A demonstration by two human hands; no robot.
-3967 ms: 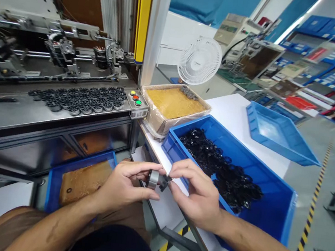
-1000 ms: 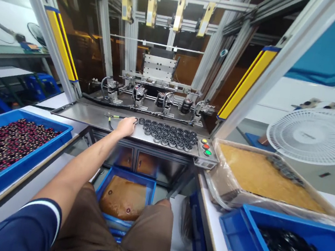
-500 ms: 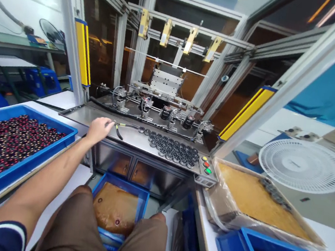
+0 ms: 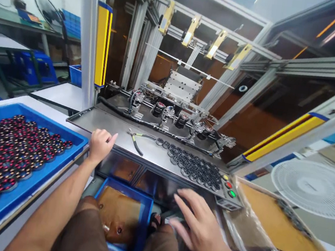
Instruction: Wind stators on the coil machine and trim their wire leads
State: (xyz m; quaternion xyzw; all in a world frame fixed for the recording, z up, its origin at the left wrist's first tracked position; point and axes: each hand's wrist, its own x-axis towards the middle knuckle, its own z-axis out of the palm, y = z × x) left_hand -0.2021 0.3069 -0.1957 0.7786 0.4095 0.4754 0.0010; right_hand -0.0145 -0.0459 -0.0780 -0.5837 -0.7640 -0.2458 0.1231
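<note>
Rings [image 4: 193, 166] of dark colour lay on the metal bench [image 4: 100, 123] at right, beyond the right hand [image 4: 202, 226], spread wide. The left hand [image 4: 99, 146] was curled near the blue tray [image 4: 60, 161]; its content I could not tell.

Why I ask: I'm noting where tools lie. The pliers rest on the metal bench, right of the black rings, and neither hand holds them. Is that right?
Not quite: the pliers are left of the black rings, as the head view shows. They do rest on the metal bench, and neither the left hand nor the right hand holds them.
</note>
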